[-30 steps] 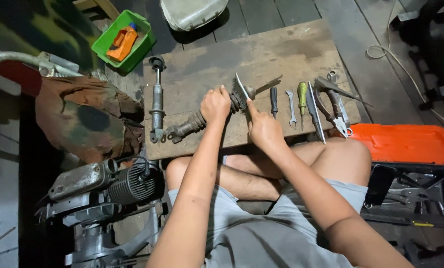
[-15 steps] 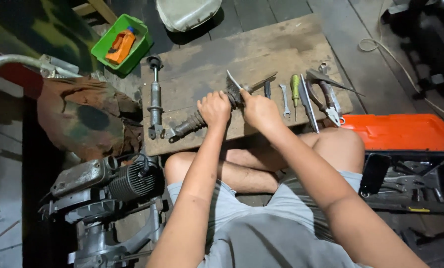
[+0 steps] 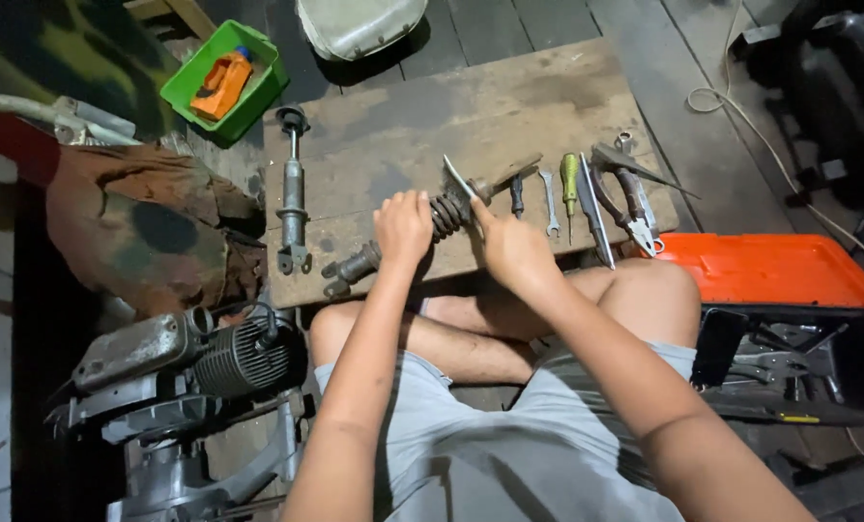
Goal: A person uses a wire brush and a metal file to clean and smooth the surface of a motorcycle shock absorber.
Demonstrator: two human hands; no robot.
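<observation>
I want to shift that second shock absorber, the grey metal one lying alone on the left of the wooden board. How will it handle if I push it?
The grey metal shock absorber looks rigid and probably heavy for its size. Its round body might roll sideways, though the end eyelets could check that.

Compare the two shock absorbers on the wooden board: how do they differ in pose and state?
The shock absorber under the hands lies slanted across the board's near edge, gripped by the left hand with the right hand at its coil spring. The second shock absorber lies nearly straight, untouched, and shows no coil. Both are dark, grimy metal and rest on the wooden board.
</observation>
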